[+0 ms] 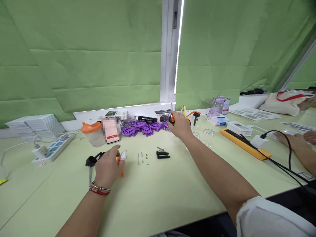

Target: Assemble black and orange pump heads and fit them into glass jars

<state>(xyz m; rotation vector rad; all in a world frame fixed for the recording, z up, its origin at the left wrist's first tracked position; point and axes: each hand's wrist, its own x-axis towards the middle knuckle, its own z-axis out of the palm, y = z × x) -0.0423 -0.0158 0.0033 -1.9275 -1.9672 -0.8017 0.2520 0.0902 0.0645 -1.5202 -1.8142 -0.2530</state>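
Note:
My right hand [179, 125] reaches far across the pale green table and is closed around a black-and-orange tool [171, 118] next to a pile of purple gear-like parts [143, 127]. My left hand [108, 166], with a bandaged fingertip and a bracelet at the wrist, rests on the table holding a small orange piece [118, 160]. Just left of it lies a black clip-like tool [92, 161]. Between my hands lie two thin metal pins [140, 158], tiny brass bits [147, 156], a small spring [161, 149] and two black rods [163, 154].
An orange-lidded container [93, 132] and a phone [111, 131] stand at the back left, near a power strip [53, 148] and stacked white cards [34, 123]. A yellow power strip [245, 144] with a black cable lies right. Another person's hand [296, 140] rests at far right.

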